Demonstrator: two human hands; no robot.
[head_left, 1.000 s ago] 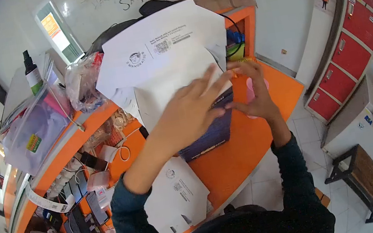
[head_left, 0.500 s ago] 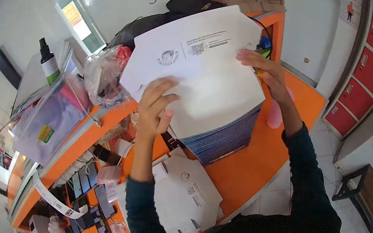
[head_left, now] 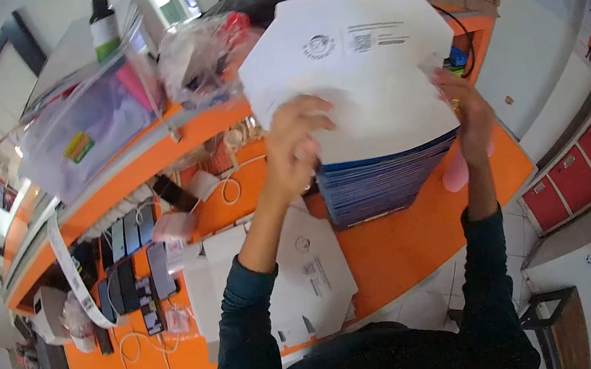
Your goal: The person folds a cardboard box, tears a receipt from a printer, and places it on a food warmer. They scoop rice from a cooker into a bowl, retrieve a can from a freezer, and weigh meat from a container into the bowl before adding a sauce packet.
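Note:
A tall stack of flat die-cut cardboard sheets (head_left: 393,185) with blue edges stands on the orange desk. Its white top sheet (head_left: 374,93) carries a round printed logo and a square code. My left hand (head_left: 300,141) is over the stack's left side, fingers curved and apart. At the right edge my right hand (head_left: 466,105) has its fingers stretched out along the sheets, slightly blurred. Nothing shows gripped in either hand. Below my left forearm lies a lower pile of similar cut sheets (head_left: 318,247), printed with the same logo.
Several phones (head_left: 124,283) and white cables crowd the desk's left part. A raised orange shelf (head_left: 211,124) bears a clear plastic box (head_left: 98,151), a spray bottle (head_left: 104,29) and a plastic bag (head_left: 200,56). Beside the stack is a pink object (head_left: 455,173). Red lockers (head_left: 574,165) stand at right.
The camera has turned, so the whole scene sits further right and the stack higher in view. Both hands stay at the stack's sides, with only small finger shifts.

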